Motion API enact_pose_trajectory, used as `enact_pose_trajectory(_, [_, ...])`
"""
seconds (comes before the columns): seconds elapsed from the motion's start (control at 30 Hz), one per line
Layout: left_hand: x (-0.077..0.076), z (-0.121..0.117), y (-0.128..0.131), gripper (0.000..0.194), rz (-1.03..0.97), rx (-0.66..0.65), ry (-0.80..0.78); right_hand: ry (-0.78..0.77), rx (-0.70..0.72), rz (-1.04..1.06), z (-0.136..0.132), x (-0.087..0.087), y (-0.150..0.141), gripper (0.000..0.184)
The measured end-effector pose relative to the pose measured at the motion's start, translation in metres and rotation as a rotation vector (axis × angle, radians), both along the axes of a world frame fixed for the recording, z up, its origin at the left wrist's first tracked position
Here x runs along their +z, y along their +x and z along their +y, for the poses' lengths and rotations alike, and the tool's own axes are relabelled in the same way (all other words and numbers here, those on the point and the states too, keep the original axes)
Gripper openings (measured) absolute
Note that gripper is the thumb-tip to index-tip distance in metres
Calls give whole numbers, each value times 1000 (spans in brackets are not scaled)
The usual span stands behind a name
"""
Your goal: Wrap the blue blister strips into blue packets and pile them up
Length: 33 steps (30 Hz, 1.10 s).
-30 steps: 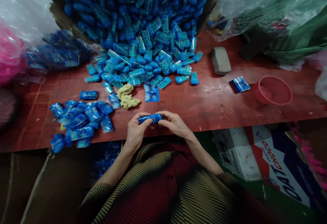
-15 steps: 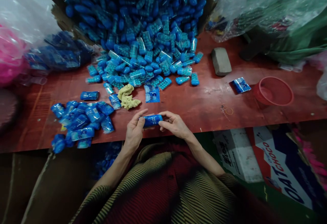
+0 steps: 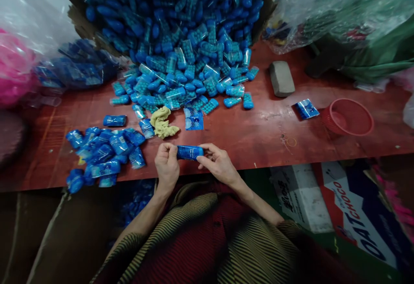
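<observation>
My left hand and my right hand hold one small blue tube between them, level, just over the near edge of the red table. The left fingers pinch its left end, the right fingers its right end. A big heap of blue bead-filled tubes spills from a box at the back. A group of blue labelled tubes lies to the left of my hands. A flat blue label sheet lies just beyond the held tube.
A yellow cloth lies beside the label sheet. A grey block, a blue packet and a red basket sit at the right. Plastic bags line the back. Cardboard boxes stand below the table.
My left hand has closed its fingers around the tube's left end after briefly spreading them. The tube stays between both hands in nearly the same place.
</observation>
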<state>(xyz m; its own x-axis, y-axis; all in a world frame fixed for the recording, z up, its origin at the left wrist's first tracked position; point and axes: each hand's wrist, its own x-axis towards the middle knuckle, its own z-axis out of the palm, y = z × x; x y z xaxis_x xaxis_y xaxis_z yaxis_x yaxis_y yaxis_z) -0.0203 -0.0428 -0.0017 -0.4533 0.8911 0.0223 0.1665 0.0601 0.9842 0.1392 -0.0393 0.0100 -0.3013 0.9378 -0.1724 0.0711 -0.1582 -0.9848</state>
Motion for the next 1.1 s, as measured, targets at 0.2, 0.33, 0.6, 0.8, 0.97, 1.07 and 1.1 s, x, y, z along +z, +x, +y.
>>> enact_pose_trajectory(0.2, [6,-2,-2,19,462,77,110,74,-47,-38,-3,-2,-1,26])
enact_pose_trajectory(0.33, [8,0,-4,18,519,80,142,98,-60,-74,-6,3,-3,23])
enact_pose_trajectory(0.6, [8,1,-3,20,259,53,103,-149,-15,216,-7,-2,-5,24])
enact_pose_trajectory(0.8, [9,-3,2,22,-67,-12,42,-198,-77,277,-1,-4,-5,31])
enact_pose_trajectory(0.97, [13,-7,6,31,-416,-101,-137,-239,-47,298,2,3,-3,31])
enact_pose_trajectory(1.07, [13,-6,5,27,-417,-91,-140,-277,-33,290,3,5,-1,24])
enact_pose_trajectory(1.1, [13,-6,4,25,-399,-102,-132,-286,-30,290,3,6,0,23])
